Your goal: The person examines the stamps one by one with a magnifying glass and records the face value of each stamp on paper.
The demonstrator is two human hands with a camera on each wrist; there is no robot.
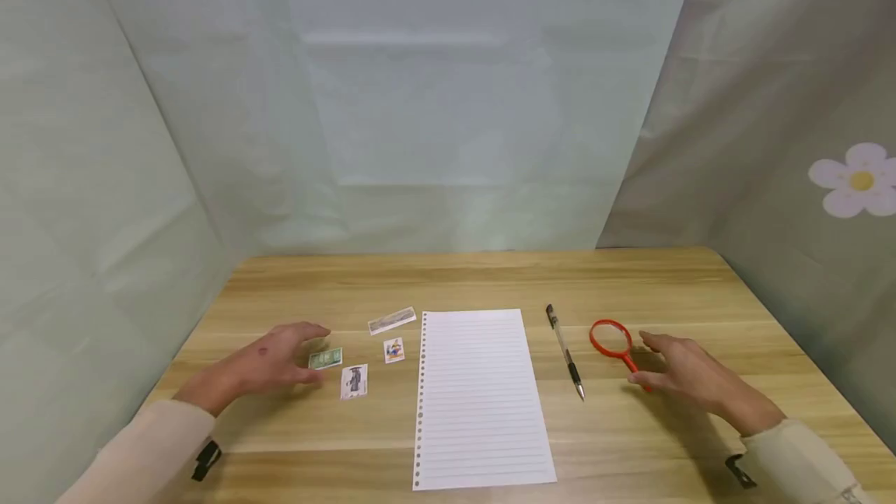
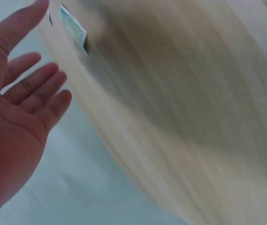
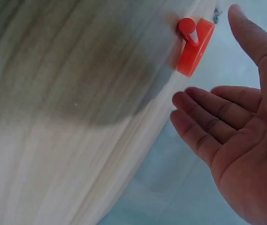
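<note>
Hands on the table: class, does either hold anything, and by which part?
Nothing is held. The left hand hovers open by the green stamp; the right hand, open, nears the magnifier.
</note>
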